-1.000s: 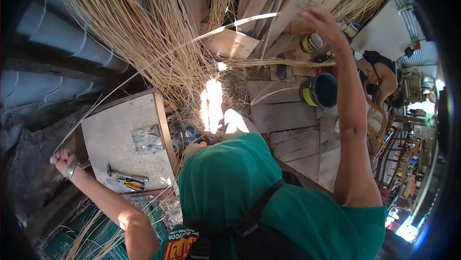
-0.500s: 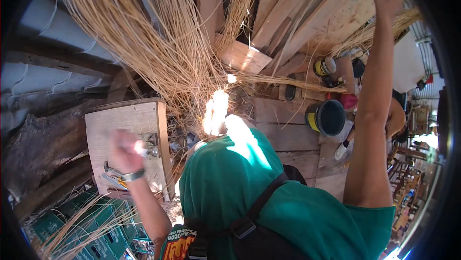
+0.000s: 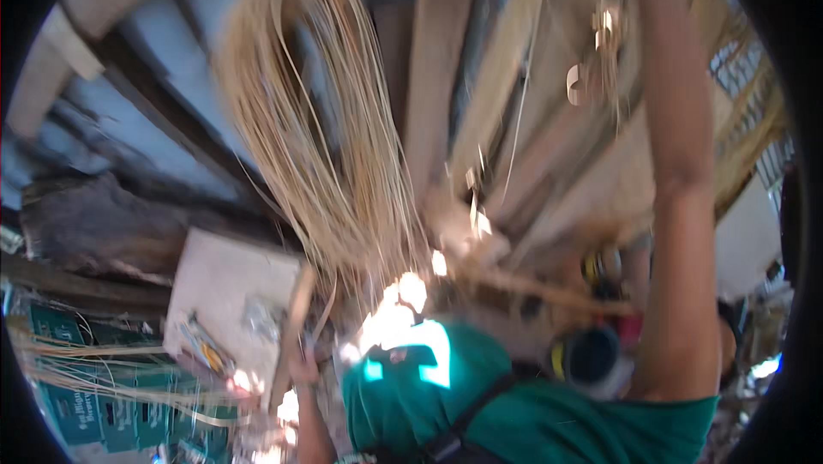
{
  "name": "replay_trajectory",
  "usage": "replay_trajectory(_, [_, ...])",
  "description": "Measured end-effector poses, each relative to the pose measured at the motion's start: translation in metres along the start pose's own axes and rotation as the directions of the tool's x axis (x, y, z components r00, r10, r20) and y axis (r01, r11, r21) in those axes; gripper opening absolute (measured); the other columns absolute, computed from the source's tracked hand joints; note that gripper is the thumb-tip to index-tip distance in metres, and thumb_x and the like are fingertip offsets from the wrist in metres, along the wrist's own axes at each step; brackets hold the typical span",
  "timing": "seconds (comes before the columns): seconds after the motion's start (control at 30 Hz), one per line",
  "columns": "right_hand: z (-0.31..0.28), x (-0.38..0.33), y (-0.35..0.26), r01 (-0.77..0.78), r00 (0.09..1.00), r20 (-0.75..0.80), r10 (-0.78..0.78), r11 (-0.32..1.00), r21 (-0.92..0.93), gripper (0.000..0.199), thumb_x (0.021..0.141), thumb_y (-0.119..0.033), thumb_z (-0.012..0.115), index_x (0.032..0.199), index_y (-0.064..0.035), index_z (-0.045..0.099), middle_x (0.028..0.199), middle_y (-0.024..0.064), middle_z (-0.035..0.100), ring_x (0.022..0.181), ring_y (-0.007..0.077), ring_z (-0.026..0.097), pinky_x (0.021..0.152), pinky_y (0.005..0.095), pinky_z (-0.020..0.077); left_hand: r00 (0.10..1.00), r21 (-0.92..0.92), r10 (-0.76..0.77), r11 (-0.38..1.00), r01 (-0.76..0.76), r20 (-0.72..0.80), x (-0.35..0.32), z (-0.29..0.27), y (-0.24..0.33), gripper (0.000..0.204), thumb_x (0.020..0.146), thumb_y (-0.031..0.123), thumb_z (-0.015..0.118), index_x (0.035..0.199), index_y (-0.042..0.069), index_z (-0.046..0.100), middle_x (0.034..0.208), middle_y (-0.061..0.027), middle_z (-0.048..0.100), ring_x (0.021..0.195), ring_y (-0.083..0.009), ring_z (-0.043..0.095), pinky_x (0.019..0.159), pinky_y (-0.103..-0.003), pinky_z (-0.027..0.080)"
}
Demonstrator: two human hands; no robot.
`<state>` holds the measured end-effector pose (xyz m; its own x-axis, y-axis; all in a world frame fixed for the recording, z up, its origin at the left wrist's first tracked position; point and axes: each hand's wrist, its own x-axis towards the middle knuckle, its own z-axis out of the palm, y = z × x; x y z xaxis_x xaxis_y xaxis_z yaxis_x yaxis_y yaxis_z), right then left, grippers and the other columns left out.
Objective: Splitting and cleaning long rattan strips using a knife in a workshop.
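Observation:
My left hand [image 3: 302, 366], small and smeared by motion, is low beside the edge of a pale wooden tabletop [image 3: 227, 280]; its fingers do not show clearly. On that tabletop lie yellow-handled pliers [image 3: 206, 348] and a clear crumpled item [image 3: 261, 318]. My right arm [image 3: 681, 138] stretches up along the right side, and its hand is blurred and partly cut off at the top edge, so its grip does not show. A large bundle of long tan strips, like split cane [image 3: 317, 129], hangs in front of me, its lower ends near the sunlit patch.
Wooden planks [image 3: 437, 52] lean behind the strips. Green crates [image 3: 86, 404] with loose strips across them stand at lower left. A dark bucket [image 3: 591, 355] with a yellow label is at right. Beams and sheet metal rise at upper left.
The view has tilted upward, so more of the strips and planks shows. My left hand has moved from above the tabletop to beside its right edge. My right arm stays raised.

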<state>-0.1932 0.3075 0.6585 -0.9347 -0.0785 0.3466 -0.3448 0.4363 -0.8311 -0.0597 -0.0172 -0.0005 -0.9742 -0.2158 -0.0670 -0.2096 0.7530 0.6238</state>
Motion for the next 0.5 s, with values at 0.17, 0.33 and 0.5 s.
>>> replay_trajectory(0.17, [-0.338, 0.12, 0.107, 0.173, 0.966, -0.128, -0.227, 0.927, -0.334, 0.023, 0.09, -0.023, 0.054, 0.099, -0.0041, 0.064, 0.088, 0.0109, 0.067, 0.083, 0.021, 0.062, 0.075, 0.0325, 0.0484, 0.993, -0.05, -0.053, 0.998, 0.048, -0.108, -0.032, 0.002, 0.054, 0.038, 0.086, 0.035, 0.057, 0.069, 0.002, 0.06, 0.068, -0.0196, 0.062, 0.065, -0.0372, 0.06, 0.064, -0.045, 0.047])
replay_trajectory(0.33, [-0.229, 0.18, 0.083, 0.137, 0.942, -0.191, -0.276, 0.836, -0.532, 0.027, 0.092, -0.027, 0.051, 0.102, -0.005, 0.062, 0.091, 0.0085, 0.067, 0.085, 0.0176, 0.061, 0.075, 0.0311, 0.0482, 0.997, -0.244, -0.057, 0.969, 0.045, -0.043, -0.035, -0.009, 0.087, 0.039, 0.087, 0.036, 0.057, 0.07, 0.001, 0.06, 0.061, -0.0128, 0.063, 0.055, -0.0249, 0.061, 0.054, -0.039, 0.047])
replay_trajectory(0.5, [-0.216, 0.236, 0.102, 0.108, 0.973, -0.104, -0.204, 0.809, -0.577, 0.026, 0.093, -0.026, 0.052, 0.101, -0.0035, 0.061, 0.09, 0.0052, 0.067, 0.083, 0.0115, 0.059, 0.074, 0.0275, 0.0477, 0.979, 0.074, -0.199, 0.978, 0.195, 0.047, -0.025, 0.02, 0.065, 0.036, 0.084, 0.035, 0.06, 0.072, 0.001, 0.064, 0.069, -0.0145, 0.065, 0.067, -0.0268, 0.065, 0.063, -0.04, 0.05])
